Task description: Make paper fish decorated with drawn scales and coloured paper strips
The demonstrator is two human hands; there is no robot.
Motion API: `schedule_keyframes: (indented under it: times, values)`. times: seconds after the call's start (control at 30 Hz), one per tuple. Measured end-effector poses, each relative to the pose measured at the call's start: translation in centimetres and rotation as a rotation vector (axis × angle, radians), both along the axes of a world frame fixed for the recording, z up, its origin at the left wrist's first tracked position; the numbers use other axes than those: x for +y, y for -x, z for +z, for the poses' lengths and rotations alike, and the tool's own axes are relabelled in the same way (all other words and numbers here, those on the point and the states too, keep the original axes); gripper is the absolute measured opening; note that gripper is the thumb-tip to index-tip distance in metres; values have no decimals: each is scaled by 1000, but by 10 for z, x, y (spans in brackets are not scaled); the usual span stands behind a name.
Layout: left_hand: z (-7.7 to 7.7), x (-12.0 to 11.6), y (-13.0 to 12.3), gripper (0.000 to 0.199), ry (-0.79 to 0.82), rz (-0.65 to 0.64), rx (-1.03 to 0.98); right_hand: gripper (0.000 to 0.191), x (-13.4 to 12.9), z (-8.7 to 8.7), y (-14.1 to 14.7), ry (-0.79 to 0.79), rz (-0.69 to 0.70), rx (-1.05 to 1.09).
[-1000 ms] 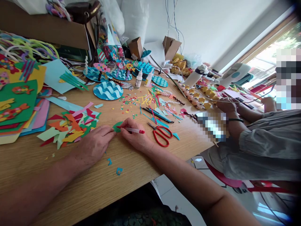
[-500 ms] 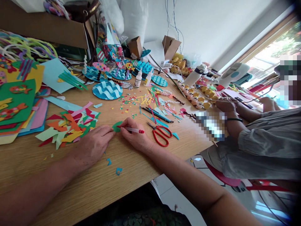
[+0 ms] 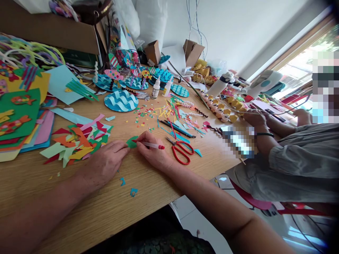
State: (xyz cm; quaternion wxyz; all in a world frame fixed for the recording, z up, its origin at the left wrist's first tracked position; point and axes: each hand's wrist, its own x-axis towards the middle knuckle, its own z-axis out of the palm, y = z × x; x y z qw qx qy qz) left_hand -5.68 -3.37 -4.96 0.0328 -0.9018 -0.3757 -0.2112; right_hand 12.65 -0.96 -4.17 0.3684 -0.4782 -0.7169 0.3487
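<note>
Where the head view looks down, the left hand (image 3: pixel 107 160) touches green paper (image 3: pixel 131 143) on the table (image 3: pixel 100 211); whether it pinches, I cannot tell. The right hand (image 3: pixel 154 154) grips a pen (image 3: pixel 151 145), tip at the paper. Scissors (image 3: pixel 174 143) lie just beside that hand, scraps (image 3: pixel 81 141) near the left.

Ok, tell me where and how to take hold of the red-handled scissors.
Probably best by the red loops, coming from the right, near side: the scissors lie flat, loops toward that side, blades pointing left toward the right hand.
</note>
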Motion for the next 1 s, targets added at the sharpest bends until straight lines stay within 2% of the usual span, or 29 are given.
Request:
schedule_keyframes:
  times: [0.23,0.57,0.8,1.0]
  values:
    - [1,0,1,39,51,18,-18,5,1,-2,2,6,13,-21]
    - [1,0,0,39,35,7,-25,6,1,-4,1,-6,46,-26]
    - [4,-2,0,39,28,0,-7,4,0,-3,1,-12,34,-35]
    - [0,0,1,38,17,-3,-27,4,1,-2,0,-7,-17,-35]
